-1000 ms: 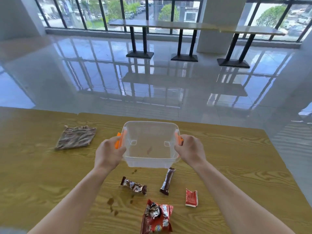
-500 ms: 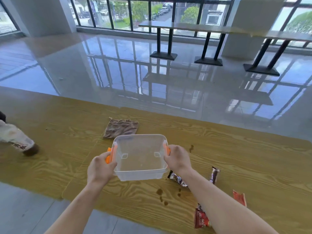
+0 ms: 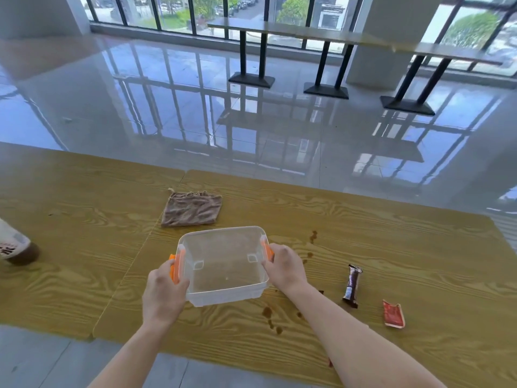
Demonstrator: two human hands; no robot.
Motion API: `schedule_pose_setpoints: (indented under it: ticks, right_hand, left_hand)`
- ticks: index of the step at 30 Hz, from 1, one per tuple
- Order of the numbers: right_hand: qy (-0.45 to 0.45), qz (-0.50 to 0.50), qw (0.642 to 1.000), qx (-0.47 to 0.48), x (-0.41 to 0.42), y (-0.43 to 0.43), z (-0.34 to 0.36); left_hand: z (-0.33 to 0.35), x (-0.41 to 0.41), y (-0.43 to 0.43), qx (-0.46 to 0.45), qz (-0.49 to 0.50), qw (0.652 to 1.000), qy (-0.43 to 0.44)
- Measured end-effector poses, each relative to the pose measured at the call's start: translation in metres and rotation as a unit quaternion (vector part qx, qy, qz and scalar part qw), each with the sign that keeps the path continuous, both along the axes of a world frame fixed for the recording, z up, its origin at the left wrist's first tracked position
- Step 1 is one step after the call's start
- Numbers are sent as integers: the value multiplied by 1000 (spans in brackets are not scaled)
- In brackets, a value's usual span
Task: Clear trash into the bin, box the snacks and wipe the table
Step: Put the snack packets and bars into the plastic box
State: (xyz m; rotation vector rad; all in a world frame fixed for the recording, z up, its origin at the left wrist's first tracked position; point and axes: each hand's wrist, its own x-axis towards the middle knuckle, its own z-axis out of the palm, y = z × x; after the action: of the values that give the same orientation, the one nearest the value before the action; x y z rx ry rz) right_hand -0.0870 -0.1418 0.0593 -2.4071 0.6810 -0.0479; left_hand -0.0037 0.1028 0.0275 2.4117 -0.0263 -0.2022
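Nearest the front edge of the table, brown drips dot the wood just below the clear box. The left grip is curled round the box's left side at its orange latch. The right grip wraps the opposite side at the other latch. The box is open-topped and holds nothing. It sits level between the two grips, but whether its base rests on the wood or hangs just above it cannot be told.

Right of the box, well apart from it, lie a brown snack bar and a torn red packet. The right forearm hides part of the table on that side. At the far left edge a bottle lies on its side, and beyond the box sits a crumpled brown cloth, with another stain to its right.

The step looks to be placing the box so that the snacks can go in. It would be best set on dry wood, clear of the drips, so that its base does not smear them before the wipe. It should also be close enough to the bar for a short reach. The box should be level and resting flat before either grip lets go. After that one grip could steady the rim while the other gathers snacks. The torn packet looks like trash rather than a snack, and no bin is in view.
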Motion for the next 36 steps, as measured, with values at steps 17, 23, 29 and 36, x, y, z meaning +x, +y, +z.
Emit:
schedule_pose_setpoints:
  ticks: [17,23,29,36]
  right_hand:
    - [168,72,969,-165,-76,-65,-61]
    - [179,89,957,-212,-79,-72,-72]
    - [176,66,965,-184,-91,-89,-80]
    - [150,-25,982,-109,-92,-95,-71]
  left_hand:
    - [-21,15,-31,180,-191,954,-144]
    - [-17,13,-32,124,-171,967,-143]
    - [-13,8,-16,-111,26,986,-122]
    - [-81,4,45,72,85,993,22]
